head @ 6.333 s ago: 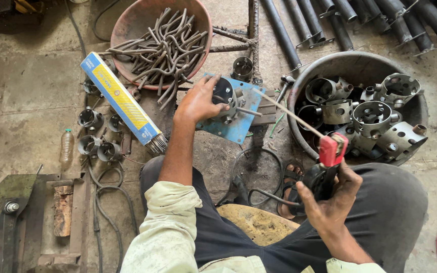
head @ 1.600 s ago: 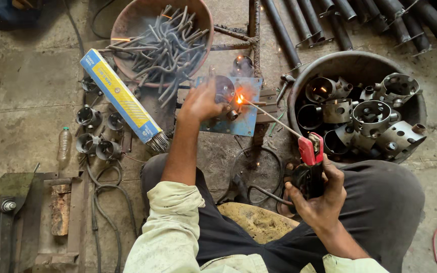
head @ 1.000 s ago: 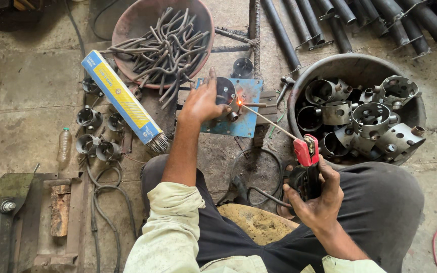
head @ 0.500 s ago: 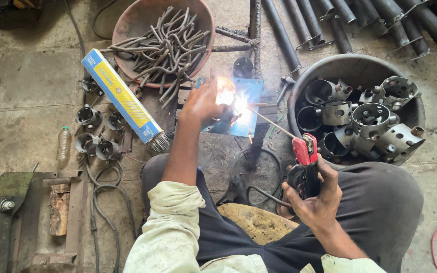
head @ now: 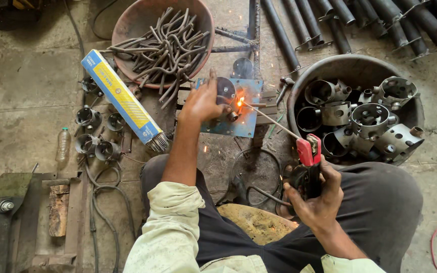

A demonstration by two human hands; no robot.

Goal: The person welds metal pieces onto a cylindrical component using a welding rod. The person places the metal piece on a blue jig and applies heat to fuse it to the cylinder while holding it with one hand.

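Head view: left fingers (head: 213, 86) pin metal part (head: 225, 91) beside glowing rod tip (head: 239, 102).

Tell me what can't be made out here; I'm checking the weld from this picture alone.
All in the head view:
- The joint under the rod tip: washed out by the glow.
- The part on the blue plate: partly covered by the left hand.
- The electrode holder: its lower half is hidden in the right hand.
- The pipes: cut off by the top edge.
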